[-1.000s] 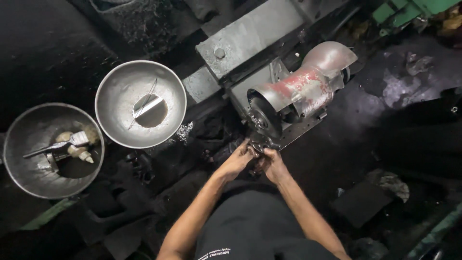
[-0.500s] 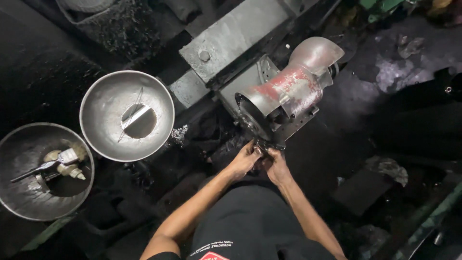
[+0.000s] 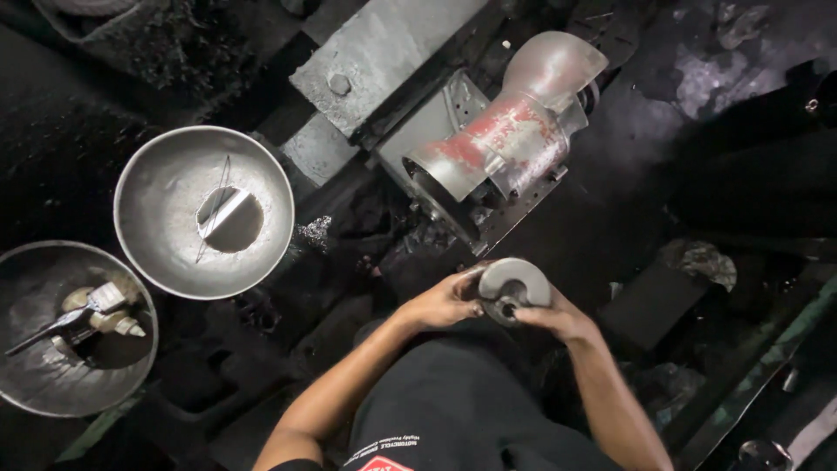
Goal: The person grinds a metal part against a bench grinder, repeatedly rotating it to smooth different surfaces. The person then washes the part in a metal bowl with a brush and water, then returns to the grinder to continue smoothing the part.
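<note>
I have only little free room in front of me: the bench grinder stands just beyond my hands with its round open face turned toward me, and the dark floor to the right of it is the most open part. I hold a round grey metal disc with a hole in its middle, close to my body and just below the grinder, not touching it. My left hand closes around the left edge of the disc, fingers curled on it. My right hand grips it from below and from the right side. To the left, well apart from my hands, stands a big metal bowl with a hole in its bottom, and further left a second bowl holds small bottles. A grey steel plate lies behind the grinder.
</note>
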